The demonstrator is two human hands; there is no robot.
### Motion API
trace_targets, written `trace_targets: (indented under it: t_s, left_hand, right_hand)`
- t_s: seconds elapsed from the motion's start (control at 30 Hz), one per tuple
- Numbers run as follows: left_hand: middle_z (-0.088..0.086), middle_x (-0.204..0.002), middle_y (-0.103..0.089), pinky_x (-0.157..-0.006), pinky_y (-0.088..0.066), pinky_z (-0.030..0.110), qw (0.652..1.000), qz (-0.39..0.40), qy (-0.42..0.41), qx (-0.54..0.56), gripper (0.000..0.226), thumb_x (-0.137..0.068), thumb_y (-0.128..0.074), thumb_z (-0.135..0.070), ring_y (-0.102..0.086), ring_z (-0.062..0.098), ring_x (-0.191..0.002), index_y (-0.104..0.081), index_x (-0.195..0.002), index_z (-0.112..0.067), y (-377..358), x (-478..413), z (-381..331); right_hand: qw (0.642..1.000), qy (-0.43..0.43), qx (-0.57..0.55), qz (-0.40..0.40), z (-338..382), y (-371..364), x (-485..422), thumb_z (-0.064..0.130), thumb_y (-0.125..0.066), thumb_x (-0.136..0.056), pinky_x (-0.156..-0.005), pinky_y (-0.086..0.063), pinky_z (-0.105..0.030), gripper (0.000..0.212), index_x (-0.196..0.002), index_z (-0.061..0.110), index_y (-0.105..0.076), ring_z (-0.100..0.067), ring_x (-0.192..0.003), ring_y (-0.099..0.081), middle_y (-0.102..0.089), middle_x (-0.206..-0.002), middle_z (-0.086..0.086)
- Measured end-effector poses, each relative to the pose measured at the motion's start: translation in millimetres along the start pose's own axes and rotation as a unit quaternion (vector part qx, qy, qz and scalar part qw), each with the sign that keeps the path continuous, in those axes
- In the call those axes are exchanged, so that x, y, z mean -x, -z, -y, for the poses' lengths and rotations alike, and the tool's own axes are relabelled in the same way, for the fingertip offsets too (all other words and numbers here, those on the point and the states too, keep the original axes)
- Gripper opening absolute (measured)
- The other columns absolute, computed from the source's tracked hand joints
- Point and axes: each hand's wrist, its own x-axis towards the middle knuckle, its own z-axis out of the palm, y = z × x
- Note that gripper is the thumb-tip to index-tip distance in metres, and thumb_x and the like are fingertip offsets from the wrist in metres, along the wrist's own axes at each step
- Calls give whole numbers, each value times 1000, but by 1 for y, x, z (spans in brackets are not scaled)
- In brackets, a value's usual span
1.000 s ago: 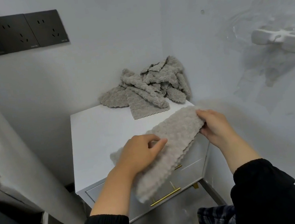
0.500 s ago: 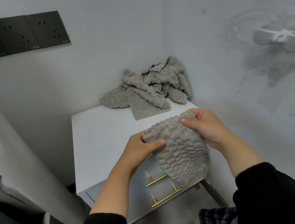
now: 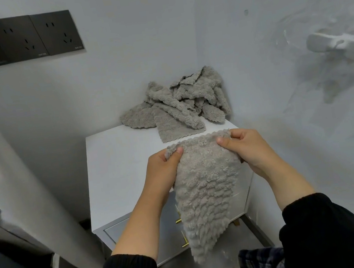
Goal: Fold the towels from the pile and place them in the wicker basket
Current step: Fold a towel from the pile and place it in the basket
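Observation:
A fluffy grey towel [image 3: 204, 189] hangs in the air in front of the white cabinet, held by its top edge. My left hand [image 3: 162, 172] pinches the top left corner and my right hand [image 3: 247, 149] pinches the top right corner. The towel's lower end tapers down past the drawer fronts. A pile of grey towels [image 3: 180, 101] lies crumpled in the back right corner of the cabinet top. No wicker basket is in view.
The white cabinet [image 3: 116, 165] has drawers with gold handles [image 3: 179, 221]. Walls close in behind and to the right, and a white holder [image 3: 346, 48] sticks out of the right wall. Dark sockets [image 3: 19, 40] sit upper left. A grey upright panel stands left.
The towel went from lying stretched across the cabinet's front edge to hanging upright in the air. Both hands rose and came to grip its top corners.

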Motion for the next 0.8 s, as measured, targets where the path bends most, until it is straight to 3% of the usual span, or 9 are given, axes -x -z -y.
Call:
trace_targets:
  t_s: [0.1, 0.17, 0.27, 0.4, 0.47, 0.57, 0.63, 0.73, 0.8]
  left_hand:
    - [-1, -49, -44, -50, -31, 26, 986, -27, -56, -153, 44, -88, -66, -27, -39, 10, -46, -44, -53, -11, 13, -3, -2]
    - [5, -53, -41, -52, -27, 28, 960, -41, -88, -263, 48, -83, -70, -32, -34, 14, -51, -45, -56, -1, 23, -6, -4]
    - [5, -52, -47, -46, -28, 21, 951, -53, -85, -291, 36, -82, -70, -23, -37, 13, -49, -56, -60, 1, 33, -7, -11]
    - [4, -44, -55, -42, -39, 17, 976, -92, -45, -192, 15, -83, -62, -1, -50, 9, -37, -63, -69, 3, 31, -8, -12]
    - [6, -51, -61, -45, -47, 22, 990, -108, -13, -84, 12, -83, -61, 6, -62, 14, -46, -62, -71, 2, 28, -9, -10]
    - [10, -69, -64, -51, -53, 18, 991, -132, 5, 12, 19, -84, -58, 10, -69, 16, -58, -61, -72, -5, 26, -14, -6]
    - [10, -70, -65, -56, -55, 19, 989, -146, 7, 30, 20, -85, -57, 9, -71, 18, -64, -61, -72, -6, 27, -18, -1]
    - [2, -60, -68, -66, -56, 26, 987, -161, 10, 26, 22, -86, -56, 8, -69, 20, -68, -65, -74, -8, 28, -25, 7]
    - [-1, -61, -70, -75, -57, 33, 985, -172, -2, 12, 22, -84, -57, 4, -70, 22, -73, -68, -74, -12, 29, -31, 11]
  right_hand:
    - [999, -7, 34, 27, -2, 2, -1, 9, -71, -82, -38, -19, -16, 24, -70, -2, -54, -8, -37, -24, -31, -57, -4]
    - [998, 6, 54, 24, -3, -1, -2, 8, -72, -81, -38, -17, -16, 30, -66, 2, -47, -9, -38, -18, -23, -57, -3]
    - [998, -4, 63, 21, -5, -8, -3, 5, -72, -81, -36, -19, -17, 30, -64, 3, -46, -10, -32, -22, -27, -47, -2]
    - [999, -14, 44, 17, -5, -19, -4, 1, -67, -85, -32, -33, -19, 33, -60, 8, -47, -11, -28, -44, -44, -36, -1]
    - [1000, -26, -10, 14, -4, -24, -5, -3, -64, -86, -36, -44, -19, 22, -70, 5, -52, -13, -38, -59, -51, -43, -3]
    - [998, -26, -51, 6, -5, -31, -11, -5, -62, -87, -48, -53, -18, 10, -82, 0, -55, -16, -56, -70, -61, -56, -7]
    - [999, -13, -29, 7, -9, -37, -17, -5, -59, -89, -54, -56, -18, 3, -90, -4, -57, -13, -61, -71, -63, -69, -14]
    - [1000, 0, 25, 2, -13, -46, -26, -1, -58, -90, -60, -56, -20, 14, -97, -14, -59, -9, -65, -71, -65, -81, -17]
    - [1000, 3, 26, -6, -12, -50, -32, 1, -58, -91, -61, -56, -20, 9, -93, -8, -61, -9, -66, -71, -66, -84, -18]
